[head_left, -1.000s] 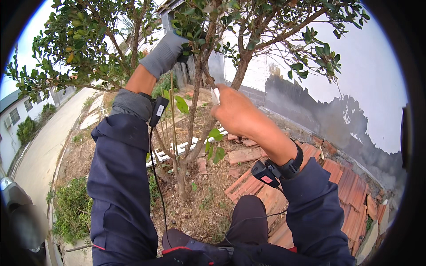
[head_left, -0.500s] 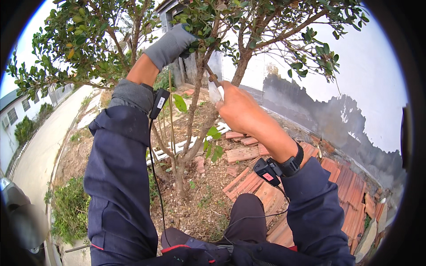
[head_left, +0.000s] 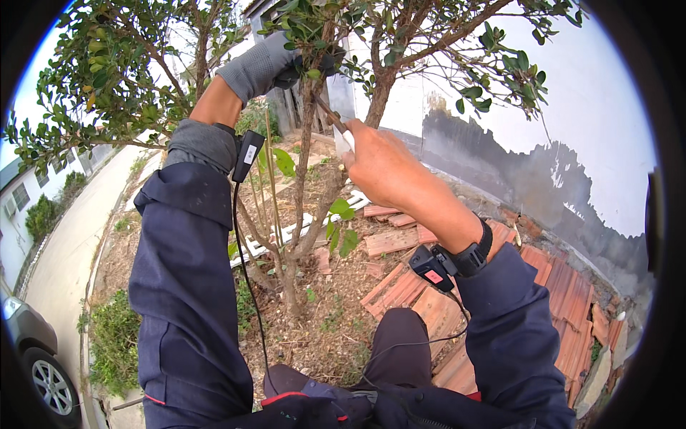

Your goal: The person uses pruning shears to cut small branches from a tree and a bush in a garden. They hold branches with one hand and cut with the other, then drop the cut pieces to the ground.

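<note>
Tree stem (head_left: 306, 146): near-upright, between the hands
Left hand (head_left: 266, 63): gloved, upper left of stem, at leaves (head_left: 306, 36); grip hidden, cannot tell
Right hand (head_left: 380, 159): nearer, right of stem, curled round tool
Tool (head_left: 345, 141): slants up-left toward stem

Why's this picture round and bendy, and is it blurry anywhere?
In the head view, the fisheye lens bends the path and makes a soft, blurry black rim; the head view shows the right hand fairly clear, the gloved left hand partly hidden by leaves; in the head view, the white wall looks very bright.
</note>
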